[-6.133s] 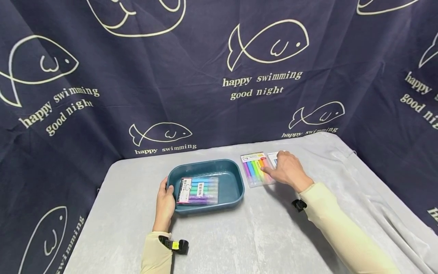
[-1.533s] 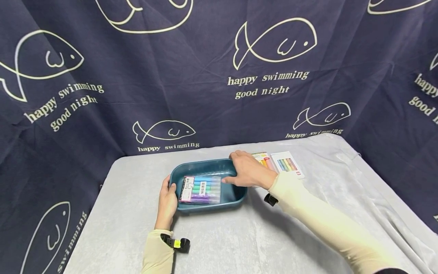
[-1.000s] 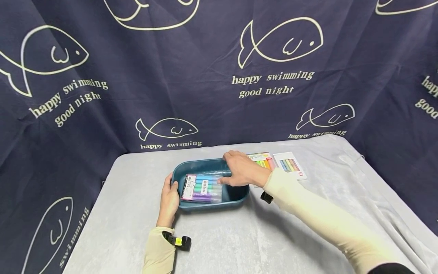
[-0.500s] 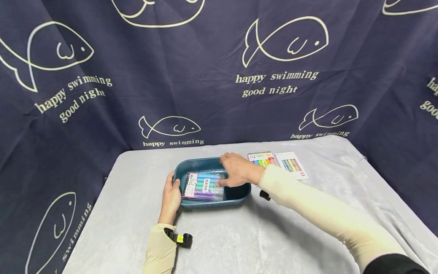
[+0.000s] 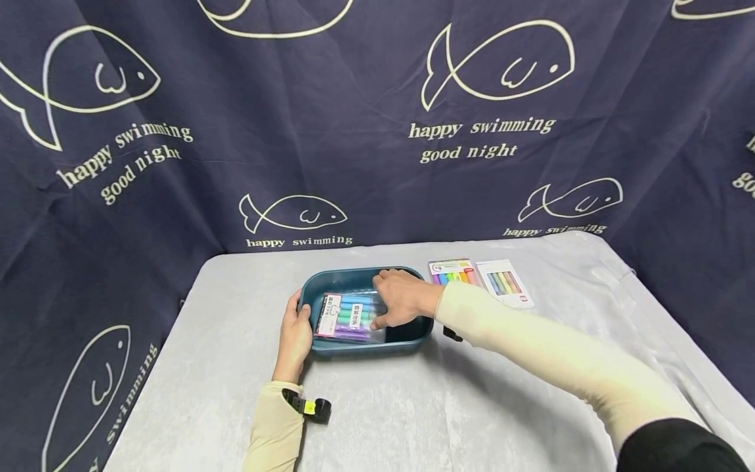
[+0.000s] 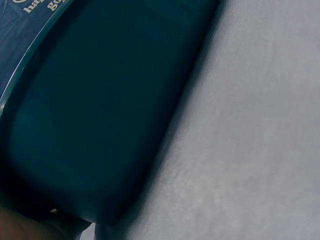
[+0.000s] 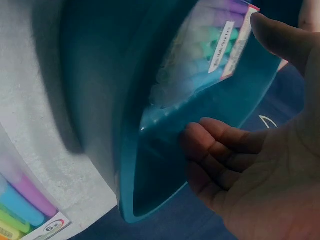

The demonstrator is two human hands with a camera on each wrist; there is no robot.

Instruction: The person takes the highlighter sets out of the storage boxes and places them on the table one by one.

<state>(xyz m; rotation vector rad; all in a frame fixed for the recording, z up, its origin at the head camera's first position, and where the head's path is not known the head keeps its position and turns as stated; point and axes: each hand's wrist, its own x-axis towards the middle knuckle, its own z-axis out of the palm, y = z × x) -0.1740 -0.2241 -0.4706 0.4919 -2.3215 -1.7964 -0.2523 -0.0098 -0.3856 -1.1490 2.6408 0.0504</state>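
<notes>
On the grey tabletop sits a blue-green plastic basin (image 5: pixel 371 347), its left end gripped by my left hand (image 5: pixel 295 337) with the thumb over the rim. Inside it lies a clear pack of markers (image 5: pixel 352 318) in blue, green and purple. My right hand (image 5: pixel 404 296) reaches over the basin's right part, thumb near the pack's right end. In the right wrist view, the right hand's fingers (image 7: pixel 220 145) bend loosely and thumb and fingers stand apart with nothing held. The left wrist view is mostly filled by the dark basin wall (image 6: pixel 100 100).
Right of the basin lie a pack of bright highlighters (image 5: pixel 451 270), partly covered by the right forearm, and a white box of pastel-coloured sticks (image 5: pixel 504 283). A dark blue curtain (image 5: pixel 377 131) with fish drawings hangs behind the table. The cloth wrinkles at the right.
Since the oldest frame my right hand has moved left from the highlighter pack and white box to the basin. In the last second it shifts slightly further left. The left hand keeps its grip.
</notes>
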